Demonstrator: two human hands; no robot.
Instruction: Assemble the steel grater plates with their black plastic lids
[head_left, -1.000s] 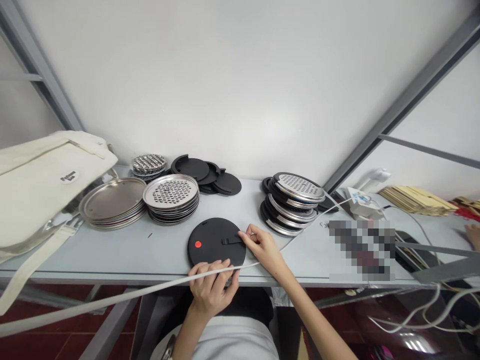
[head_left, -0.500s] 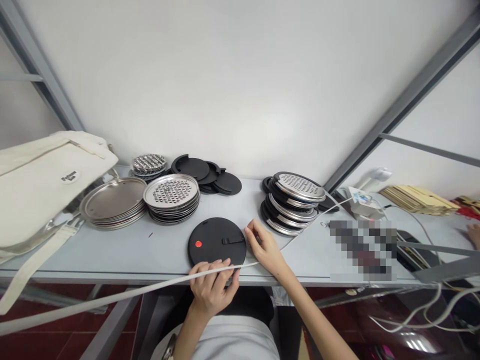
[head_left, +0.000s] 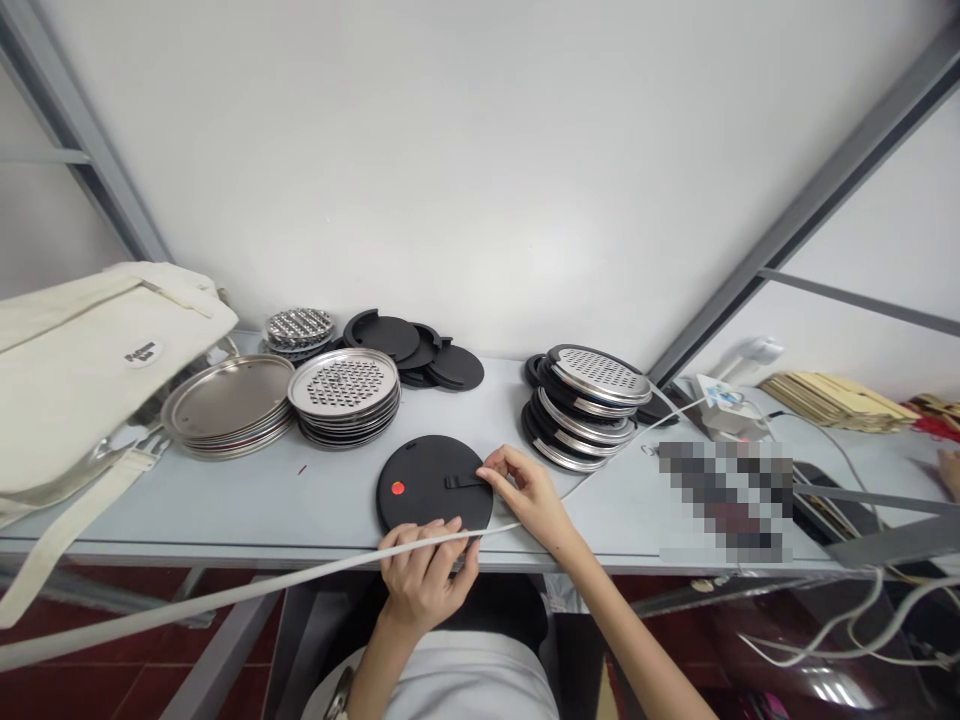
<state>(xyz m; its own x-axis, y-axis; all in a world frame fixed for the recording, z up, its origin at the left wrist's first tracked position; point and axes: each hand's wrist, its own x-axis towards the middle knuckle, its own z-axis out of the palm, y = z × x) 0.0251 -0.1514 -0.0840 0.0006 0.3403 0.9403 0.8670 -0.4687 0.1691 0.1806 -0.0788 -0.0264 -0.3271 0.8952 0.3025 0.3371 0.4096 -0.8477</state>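
A black round plastic disc (head_left: 431, 465) with a red dot sticker (head_left: 397, 488) lies near the table's front edge. My left hand (head_left: 427, 570) grips its near edge, fingers on top and thumb at the front side. A small black strip (head_left: 466, 482) sits in a slot on the disc. Thumb and index finger of my right hand (head_left: 521, 490) are pinched together at the strip's right end, by the disc's rim. A white cable (head_left: 300, 578) passes in front of both hands.
Stacked metal plates (head_left: 229, 400) and round grater plates (head_left: 343, 385) stand at left, beside a cream bag (head_left: 97, 350). Black discs (head_left: 459, 366) lie behind. At right are a stack of black and metal graters (head_left: 585, 405) and a white power strip (head_left: 724, 405). Another person's hand (head_left: 949, 468) shows far right.
My right hand has moved slightly left, from beside the disc onto the strip's right end, and its fingertips have closed there. My left hand and the disc have stayed in place.
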